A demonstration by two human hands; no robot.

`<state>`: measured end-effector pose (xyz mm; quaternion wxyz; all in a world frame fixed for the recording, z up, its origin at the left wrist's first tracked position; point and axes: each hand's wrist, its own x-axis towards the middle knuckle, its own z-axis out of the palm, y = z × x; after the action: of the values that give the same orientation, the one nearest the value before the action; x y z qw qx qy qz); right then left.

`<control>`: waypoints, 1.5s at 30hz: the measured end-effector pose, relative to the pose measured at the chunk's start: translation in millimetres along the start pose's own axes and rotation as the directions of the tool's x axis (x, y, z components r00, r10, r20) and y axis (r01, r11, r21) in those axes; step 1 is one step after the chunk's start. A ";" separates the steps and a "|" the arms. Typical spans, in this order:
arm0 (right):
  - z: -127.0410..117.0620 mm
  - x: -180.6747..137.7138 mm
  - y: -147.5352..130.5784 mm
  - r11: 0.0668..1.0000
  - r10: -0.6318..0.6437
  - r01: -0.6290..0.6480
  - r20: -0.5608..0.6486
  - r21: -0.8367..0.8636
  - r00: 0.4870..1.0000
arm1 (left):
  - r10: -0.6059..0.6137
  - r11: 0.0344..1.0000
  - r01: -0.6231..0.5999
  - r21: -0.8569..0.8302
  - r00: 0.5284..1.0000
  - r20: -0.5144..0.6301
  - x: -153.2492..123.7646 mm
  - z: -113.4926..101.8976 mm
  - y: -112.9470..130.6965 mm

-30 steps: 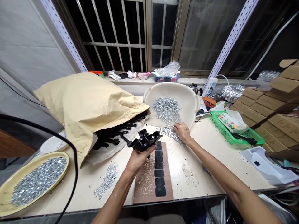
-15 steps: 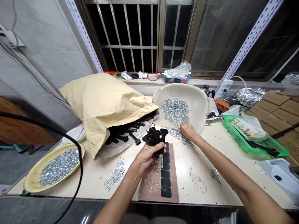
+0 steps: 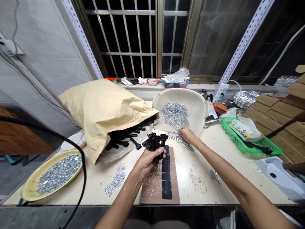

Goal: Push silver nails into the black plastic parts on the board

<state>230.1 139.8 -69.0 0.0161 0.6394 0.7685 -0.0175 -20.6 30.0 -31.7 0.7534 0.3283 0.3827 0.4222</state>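
My left hand (image 3: 147, 160) is closed around a bunch of black plastic T-shaped parts (image 3: 155, 142), held upright over a brown board (image 3: 152, 186) with a column of black pads. My right hand (image 3: 188, 135) rests on a row of long silver screws (image 3: 179, 139) lying on the table, just in front of a cream tub (image 3: 200, 108) tipped toward me and holding a heap of the same screws (image 3: 175, 114). Its fingers lie curled over the screws; whether they pinch one is hidden.
A tan paper sack (image 3: 102, 106) spills more black parts (image 3: 126, 136) at left. A yellow plate (image 3: 28, 190) of small silver nuts sits front left, with loose nuts (image 3: 115, 179) nearby. A green basket (image 3: 247, 141), cardboard boxes (image 3: 278, 111) and a white tray (image 3: 281, 175) fill the right.
My left hand has turned the bunch of black parts from lying sideways to standing upright and drawn it slightly nearer. My right hand stays on the row of screws.
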 end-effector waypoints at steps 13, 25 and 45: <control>15.4 -40.9 2.7 1.000 0.002 0.000 -0.076 0.022 0.997 | 0.128 0.975 -0.121 0.188 0.991 -0.028 -19.7 18.6 4.4; -50.1 -66.6 -29.7 0.754 0.085 0.205 -0.402 0.624 0.912 | 0.342 0.869 -0.276 0.409 0.935 -0.096 -9.6 7.3 -2.8; -108.3 -82.3 -108.1 0.351 0.228 0.603 -0.690 0.716 0.687 | -0.113 0.993 0.113 -0.015 0.993 0.029 -7.2 27.3 -0.5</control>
<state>138.5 44.4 43.8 -0.6331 0.3847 0.6406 -0.2019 0.4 18.7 -16.5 0.7841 0.3056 0.3866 0.3774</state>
